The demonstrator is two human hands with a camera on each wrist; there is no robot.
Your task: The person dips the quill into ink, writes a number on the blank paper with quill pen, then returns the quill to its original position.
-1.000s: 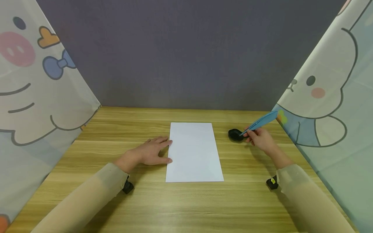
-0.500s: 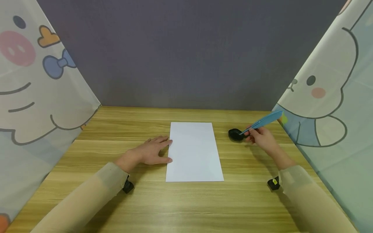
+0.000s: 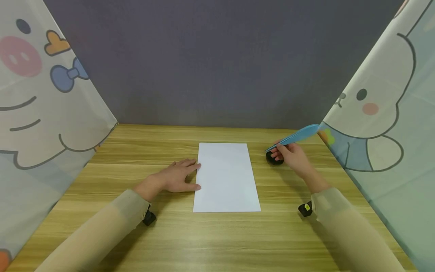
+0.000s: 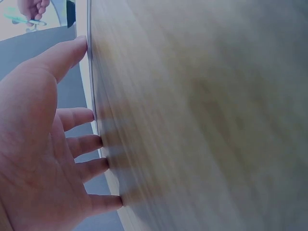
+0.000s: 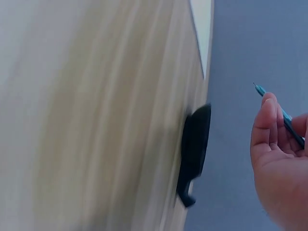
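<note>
A sheet of white paper [image 3: 225,177] lies on the wooden table. My left hand [image 3: 178,177], fingers spread, rests with thumb and fingertips at the paper's left edge; the left wrist view shows its fingers [image 4: 86,144] straight and apart. To the right of the sheet, my right hand [image 3: 292,156] pinches a blue feather pen [image 3: 302,133], its tip pointing left and its plume slanting up to the right. Below the pen tip sits a small black dish [image 3: 273,159], partly hidden by the fingers. In the right wrist view the pen's tip [image 5: 260,89] is clear of the dish [image 5: 196,139], which has a short handle.
The wooden tabletop [image 3: 217,241] spreads around the paper. A dark grey panel [image 3: 217,64] stands at the back. Cartoon-printed cloths hang along the left side [image 3: 51,113] and the right side [image 3: 384,151].
My right hand has drawn the pen's tip up out of the black dish and shifted left above it. The left hand and the paper have stayed put.
</note>
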